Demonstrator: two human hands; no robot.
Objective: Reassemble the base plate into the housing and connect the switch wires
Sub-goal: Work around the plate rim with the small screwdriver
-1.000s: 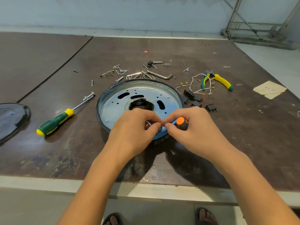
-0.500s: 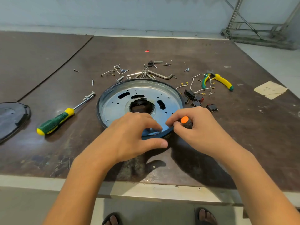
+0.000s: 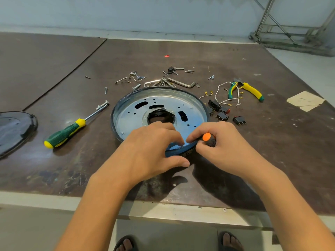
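A round dark housing point(image 3: 116, 113) lies on the table with a shiny metal base plate point(image 3: 192, 113) seated inside it. My left hand point(image 3: 154, 151) grips the housing's near rim, fingers inside and thumb outside against the wall. My right hand point(image 3: 224, 147) holds a small screwdriver with an orange cap point(image 3: 207, 137) at the near right rim; its tip is hidden. Several black switches point(image 3: 222, 115) and loose white wires point(image 3: 228, 95) with terminals lie to the right of the housing.
A green-yellow screwdriver point(image 3: 67, 132) lies left of the housing, a dark cover point(image 3: 12, 129) at the far left. Screws and hex keys point(image 3: 163, 81) are scattered behind. Green-yellow pliers point(image 3: 252, 90) and a paper scrap point(image 3: 304, 101) lie right. The table edge point(image 3: 163, 212) is near me.
My left hand let go of the pinch at the fingertips, dropped towards me and took hold of the housing rim. The right hand kept the screwdriver at the rim.
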